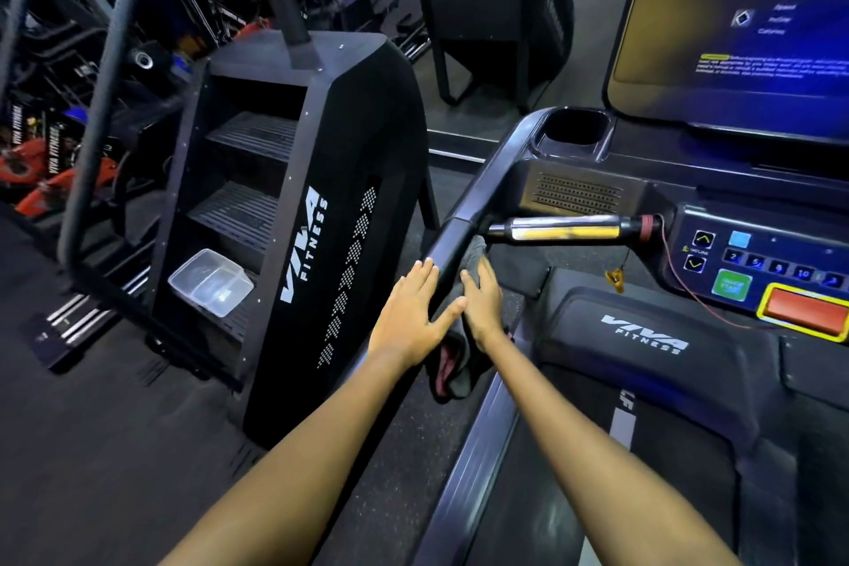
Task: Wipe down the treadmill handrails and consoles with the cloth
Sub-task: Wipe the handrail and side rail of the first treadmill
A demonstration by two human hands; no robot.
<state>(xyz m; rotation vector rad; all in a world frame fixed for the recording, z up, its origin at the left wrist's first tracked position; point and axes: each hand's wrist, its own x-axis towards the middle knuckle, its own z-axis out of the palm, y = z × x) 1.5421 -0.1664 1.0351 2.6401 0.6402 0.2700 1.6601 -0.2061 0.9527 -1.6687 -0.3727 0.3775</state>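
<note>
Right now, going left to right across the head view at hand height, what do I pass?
Clear plastic container → stair climber side panel → left hand → right hand on the cloth → yellow safety clip → red stop button.

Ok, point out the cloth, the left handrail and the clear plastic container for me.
cloth (452, 363): head view, on the hanging fold below the hands.
left handrail (482, 191): head view, on the bare upper stretch.
clear plastic container (210, 282): head view, on its see-through middle.
</note>
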